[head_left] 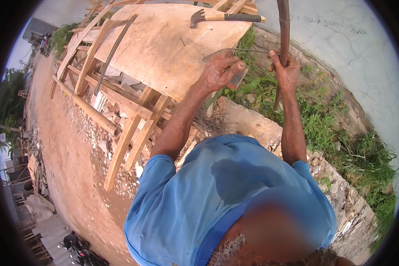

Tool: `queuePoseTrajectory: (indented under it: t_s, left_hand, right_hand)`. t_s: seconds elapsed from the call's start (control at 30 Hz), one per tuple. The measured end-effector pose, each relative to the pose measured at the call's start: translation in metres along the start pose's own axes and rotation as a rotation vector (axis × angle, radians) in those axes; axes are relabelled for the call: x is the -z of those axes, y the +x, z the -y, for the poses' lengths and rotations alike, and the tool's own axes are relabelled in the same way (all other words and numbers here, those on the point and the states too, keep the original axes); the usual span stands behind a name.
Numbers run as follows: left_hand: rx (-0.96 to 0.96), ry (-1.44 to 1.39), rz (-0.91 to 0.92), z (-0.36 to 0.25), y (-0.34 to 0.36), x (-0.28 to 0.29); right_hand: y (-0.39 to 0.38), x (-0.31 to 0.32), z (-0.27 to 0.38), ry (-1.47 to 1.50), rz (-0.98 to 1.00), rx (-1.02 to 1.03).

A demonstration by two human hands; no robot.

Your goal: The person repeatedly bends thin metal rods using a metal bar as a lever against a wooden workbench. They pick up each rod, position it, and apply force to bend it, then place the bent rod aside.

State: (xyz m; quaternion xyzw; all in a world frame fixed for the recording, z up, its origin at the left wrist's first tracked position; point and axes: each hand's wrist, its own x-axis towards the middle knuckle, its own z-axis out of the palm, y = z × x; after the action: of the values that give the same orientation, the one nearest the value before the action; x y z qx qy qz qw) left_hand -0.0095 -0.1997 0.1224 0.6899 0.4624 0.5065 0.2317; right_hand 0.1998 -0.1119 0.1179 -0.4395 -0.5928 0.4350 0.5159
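- Bamboo pole, far L, approx. 9-10 o'clock in the view; long axis 10 to 4.
- Dark rods, L edge of plywood board, approx. 10-11 o'clock; long axis 1 to 7.
- L hand, at the board's near R corner: fingers half curled, partly hidden; can't tell if they close on anything.
- Hammer on board, well apart from L hand, at its 12 o'clock; handle toward 3.
- Thin bent rod: just past L fingers, at their 12-1 o'clock; long axis approx. 9 to 3, L tip over the board, R end by R thumb. Contact w/ either hand unclear. Mid-rod nearer L hand, R end nearer R hand.
- Brown bar: in R hand, approx. 12 to 6, crosswise to the rod.
- R hand: fingers clamped round bar, at L hand's 3 o'clock.
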Motion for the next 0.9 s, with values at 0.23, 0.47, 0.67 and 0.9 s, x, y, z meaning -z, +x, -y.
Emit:
queuePoseTrajectory:
  t_s: [0.23,0.47,0.67,0.9]
  left_hand:
    - [-0.142,0.394,0.124,-0.003,-0.038,-0.013]
    - [-0.162,0.554,0.28,-0.005,-0.028,-0.017]
    - [-0.033,0.492,0.285,0.02,-0.001,-0.075]
    - [0.012,0.426,0.082,0.036,0.011,-0.07]
  right_hand:
    - [-0.041,0.023,-0.046,0.224,0.064,-0.087]
    - [-0.034,0.026,-0.051,0.227,-0.014,-0.015]
    - [0.022,0.059,-0.055,0.052,0.029,-0.022]
    - [0.025,0.076,-0.093,-0.086,0.063,-0.128]
